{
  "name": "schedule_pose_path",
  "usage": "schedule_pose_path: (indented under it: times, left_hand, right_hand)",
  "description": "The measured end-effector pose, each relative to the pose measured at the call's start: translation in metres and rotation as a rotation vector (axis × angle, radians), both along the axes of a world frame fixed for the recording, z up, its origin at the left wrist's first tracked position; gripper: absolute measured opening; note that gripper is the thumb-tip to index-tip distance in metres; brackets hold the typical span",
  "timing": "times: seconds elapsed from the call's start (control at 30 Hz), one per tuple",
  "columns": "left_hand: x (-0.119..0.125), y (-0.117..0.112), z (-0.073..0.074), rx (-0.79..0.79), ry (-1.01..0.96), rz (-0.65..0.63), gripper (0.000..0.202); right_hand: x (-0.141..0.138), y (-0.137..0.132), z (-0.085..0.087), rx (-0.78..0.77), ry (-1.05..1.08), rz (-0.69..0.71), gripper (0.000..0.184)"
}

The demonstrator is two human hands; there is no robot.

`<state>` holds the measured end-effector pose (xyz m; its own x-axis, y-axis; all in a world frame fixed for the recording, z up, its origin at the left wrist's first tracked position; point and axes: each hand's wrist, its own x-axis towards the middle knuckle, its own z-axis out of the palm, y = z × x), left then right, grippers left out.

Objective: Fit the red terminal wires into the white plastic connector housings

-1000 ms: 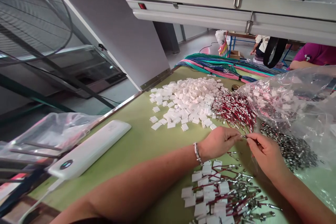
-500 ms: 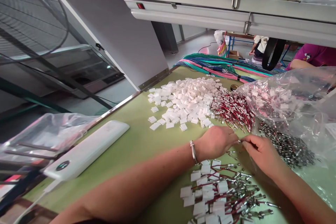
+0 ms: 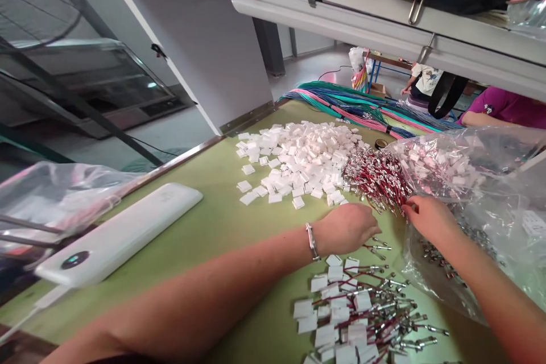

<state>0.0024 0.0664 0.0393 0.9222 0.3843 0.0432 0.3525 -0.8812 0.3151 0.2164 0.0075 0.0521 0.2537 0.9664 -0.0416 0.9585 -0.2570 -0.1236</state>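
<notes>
My left hand (image 3: 352, 228), a bracelet at its wrist, is above the green tabletop with its fingers curled closed. Short red wires with metal ends (image 3: 377, 248) stick out from beneath its fingers. My right hand (image 3: 433, 220) is at the right edge of a pile of short red wires with metal terminals (image 3: 377, 176), its thumb and forefinger pinched on a wire there. The fingertips partly hide that wire. Below my hands lie finished-looking pieces, white plastic housings (image 3: 336, 315) with red wires and metal fuse-like ends. Left of the wire pile spreads a heap of loose white housings (image 3: 298, 159).
A clear plastic bag (image 3: 503, 182) and small dark metal parts (image 3: 443, 259) lie at right. Bundled coloured cables (image 3: 341, 105) cross the back. A white power bank (image 3: 128, 233) with a cable lies left. A lamp bar (image 3: 341, 25) hangs overhead. Co-workers sit beyond.
My right hand has moved away from my left hand, up and right to the red wire pile. The clear plastic bag has shifted over the dark metal parts. The view has turned slightly.
</notes>
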Motion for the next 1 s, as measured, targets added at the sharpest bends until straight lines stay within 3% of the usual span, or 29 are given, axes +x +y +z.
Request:
schedule_pose_path:
  times: [0.17, 0.43, 0.6, 0.77, 0.83, 1.0]
  left_hand:
    - [0.0, 0.005, -0.01, -0.025, -0.111, 0.024, 0.03]
    - [0.0, 0.013, -0.015, -0.166, -0.287, 0.062, 0.027]
    - [0.0, 0.013, -0.013, -0.268, -0.374, 0.133, 0.027]
    - [0.0, 0.01, -0.01, -0.248, -0.476, 0.147, 0.023]
    - [0.0, 0.01, -0.008, -0.314, -0.514, 0.204, 0.023]
    - [0.004, 0.01, -0.005, -0.673, -0.584, 0.396, 0.019]
  right_hand:
    - [-0.004, 0.018, -0.015, 0.044, 0.012, -0.054, 0.017]
    - [0.018, 0.009, -0.019, 0.178, 0.394, -0.081, 0.026]
    - [0.005, -0.001, -0.017, 0.308, 0.511, -0.098, 0.034]
    - [-0.014, -0.002, -0.013, 0.276, 0.618, -0.027, 0.031]
    - [-0.02, -0.003, -0.012, 0.278, 0.614, -0.01, 0.028]
    - [-0.037, -0.01, -0.01, 0.375, 0.379, 0.139, 0.019]
